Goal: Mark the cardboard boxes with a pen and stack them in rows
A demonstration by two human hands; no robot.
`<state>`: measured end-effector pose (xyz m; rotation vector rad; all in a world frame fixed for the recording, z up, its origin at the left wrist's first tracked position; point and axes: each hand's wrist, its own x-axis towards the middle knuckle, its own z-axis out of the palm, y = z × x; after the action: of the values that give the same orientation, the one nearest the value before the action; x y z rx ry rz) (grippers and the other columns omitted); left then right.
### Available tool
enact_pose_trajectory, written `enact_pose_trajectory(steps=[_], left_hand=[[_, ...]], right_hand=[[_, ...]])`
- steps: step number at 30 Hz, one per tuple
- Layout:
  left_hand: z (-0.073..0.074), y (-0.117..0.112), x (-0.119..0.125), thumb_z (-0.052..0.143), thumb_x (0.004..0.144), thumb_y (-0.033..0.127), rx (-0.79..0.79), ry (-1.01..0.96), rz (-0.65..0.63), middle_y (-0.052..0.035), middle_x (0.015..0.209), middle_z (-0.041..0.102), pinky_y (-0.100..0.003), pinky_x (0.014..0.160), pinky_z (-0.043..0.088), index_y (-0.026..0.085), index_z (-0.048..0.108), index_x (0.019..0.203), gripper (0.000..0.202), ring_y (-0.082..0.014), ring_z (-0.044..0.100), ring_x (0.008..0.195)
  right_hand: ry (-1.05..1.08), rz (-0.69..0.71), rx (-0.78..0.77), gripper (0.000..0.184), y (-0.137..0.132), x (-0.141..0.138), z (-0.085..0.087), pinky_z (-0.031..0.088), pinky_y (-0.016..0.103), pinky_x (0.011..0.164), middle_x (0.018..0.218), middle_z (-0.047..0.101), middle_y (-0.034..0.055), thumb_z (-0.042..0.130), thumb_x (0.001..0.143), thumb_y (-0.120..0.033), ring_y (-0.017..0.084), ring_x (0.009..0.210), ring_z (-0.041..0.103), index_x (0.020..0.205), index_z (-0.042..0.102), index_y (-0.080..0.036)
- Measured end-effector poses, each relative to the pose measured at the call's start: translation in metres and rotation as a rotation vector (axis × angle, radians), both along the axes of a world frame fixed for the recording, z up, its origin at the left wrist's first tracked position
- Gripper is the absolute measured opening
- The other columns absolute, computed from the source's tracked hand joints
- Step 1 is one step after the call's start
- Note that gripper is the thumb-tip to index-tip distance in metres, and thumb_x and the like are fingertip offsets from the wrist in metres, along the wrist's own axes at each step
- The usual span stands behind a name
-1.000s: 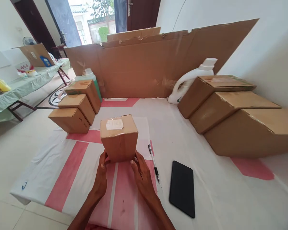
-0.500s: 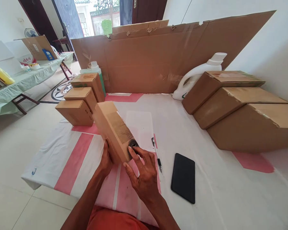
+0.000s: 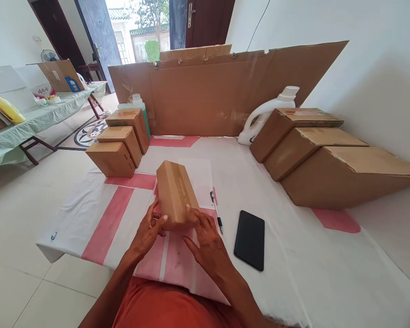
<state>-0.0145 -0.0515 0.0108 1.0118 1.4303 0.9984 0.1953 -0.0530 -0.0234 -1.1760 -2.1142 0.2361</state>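
Observation:
A small cardboard box (image 3: 175, 191) lies on its side on the white and red table cover (image 3: 99, 218), right in front of me. My left hand (image 3: 148, 231) holds the box's near left corner, fingers curled against it. My right hand (image 3: 207, 241) rests on the box's near right edge with its fingers spread over the cardboard. A pen (image 3: 216, 213) lies just right of the box, and a black phone (image 3: 249, 238) lies flat beyond the pen.
Three small boxes (image 3: 119, 143) stand stepped at the left with a green bottle (image 3: 136, 102) behind. Three larger boxes (image 3: 314, 150) sit at the right beside a white jug (image 3: 264, 116). A cardboard sheet (image 3: 222, 91) stands along the back. Another table (image 3: 37, 116) is far left.
The box stood upright with a white label on top; both hands tipped it over, and it now lies flat on its side with my hands still on its near end.

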Motion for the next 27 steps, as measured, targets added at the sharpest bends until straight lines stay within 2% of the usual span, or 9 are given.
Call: enact_pose_trajectory(steps=[2,6,10,12,15,17,20,24,27], left_hand=[[0.008,0.004,0.007,0.064,0.089,0.067,0.048,0.008,-0.050,-0.0095,0.107,0.062,-0.039,0.077,0.059,0.018,0.037,0.160,0.090,-0.0213,0.067,0.082],[0.008,0.013,0.024,0.062,0.091,0.063,0.117,0.044,-0.130,-0.0090,0.108,0.063,-0.039,0.081,0.056,0.019,0.033,0.163,0.089,-0.0208,0.065,0.085],[0.004,0.017,0.027,0.062,0.094,0.060,0.151,0.031,-0.227,-0.0099,0.113,0.064,-0.040,0.086,0.053,0.022,0.032,0.164,0.085,-0.0222,0.064,0.092],[0.009,0.019,0.022,0.066,0.094,0.057,0.245,0.134,-0.209,-0.0120,0.122,0.063,-0.044,0.094,0.053,0.025,0.036,0.162,0.081,-0.0259,0.065,0.103],[0.026,0.021,0.011,0.085,0.080,0.049,0.525,0.439,-0.126,-0.0144,0.147,0.051,-0.056,0.116,0.040,0.031,0.037,0.161,0.095,-0.0363,0.050,0.137],[0.040,0.020,0.008,0.094,0.069,0.047,0.643,0.560,-0.209,-0.0139,0.160,0.042,-0.060,0.124,0.029,0.035,0.031,0.164,0.114,-0.0409,0.036,0.150],[0.059,0.011,0.013,0.098,0.059,0.054,0.635,0.551,-0.455,-0.0141,0.166,0.037,-0.065,0.125,0.028,0.037,0.022,0.167,0.133,-0.0449,0.033,0.152],[0.073,-0.009,0.026,0.099,0.057,0.053,0.537,0.380,-0.623,-0.0155,0.168,0.034,-0.064,0.125,0.031,0.034,0.020,0.168,0.138,-0.0467,0.033,0.153],[0.070,-0.011,0.027,0.093,0.068,0.045,0.455,0.289,-0.572,-0.0155,0.165,0.038,-0.060,0.125,0.031,0.031,0.021,0.168,0.125,-0.0448,0.034,0.152]], right_hand=[[-0.048,-0.020,0.001,0.087,0.006,-0.006,-0.004,0.052,0.057,0.109,0.155,0.050,0.0175,0.063,0.097,-0.025,0.037,0.137,0.051,0.169,0.014,-0.027],[-0.049,-0.229,0.141,0.095,0.026,-0.018,-0.022,0.051,0.064,0.102,0.143,0.057,0.0277,0.064,0.097,-0.048,0.043,0.128,0.055,0.167,0.012,-0.013],[0.075,-0.316,0.147,0.090,0.046,-0.009,-0.027,0.053,0.063,0.096,0.139,0.059,0.0291,0.064,0.095,-0.050,0.043,0.125,0.058,0.163,0.019,-0.012],[0.194,-0.288,-0.017,0.093,0.050,0.007,-0.010,0.055,0.059,0.096,0.139,0.059,0.0264,0.070,0.089,-0.049,0.040,0.122,0.061,0.161,0.023,-0.013],[0.304,-0.199,-0.412,0.090,0.048,0.039,0.038,0.059,0.047,0.083,0.125,0.069,0.0174,0.076,0.081,-0.052,0.032,0.103,0.069,0.154,0.034,-0.018],[0.308,-0.137,-0.612,0.081,0.046,0.056,0.073,0.059,0.042,0.077,0.115,0.072,0.0144,0.072,0.084,-0.059,0.029,0.094,0.071,0.149,0.041,-0.020],[0.333,-0.018,-0.789,0.070,0.049,0.070,0.109,0.058,0.038,0.071,0.115,0.075,0.0150,0.059,0.092,-0.067,0.028,0.091,0.073,0.145,0.051,-0.022],[0.282,0.178,-0.791,0.048,0.056,0.070,0.119,0.060,0.038,0.079,0.107,0.077,0.0067,0.057,0.094,-0.068,0.025,0.094,0.073,0.113,0.076,-0.028],[0.431,0.105,-0.597,0.046,0.058,0.064,0.113,0.061,0.037,0.078,0.089,0.076,0.0016,0.058,0.091,-0.070,0.021,0.085,0.072,0.095,0.080,-0.030]])
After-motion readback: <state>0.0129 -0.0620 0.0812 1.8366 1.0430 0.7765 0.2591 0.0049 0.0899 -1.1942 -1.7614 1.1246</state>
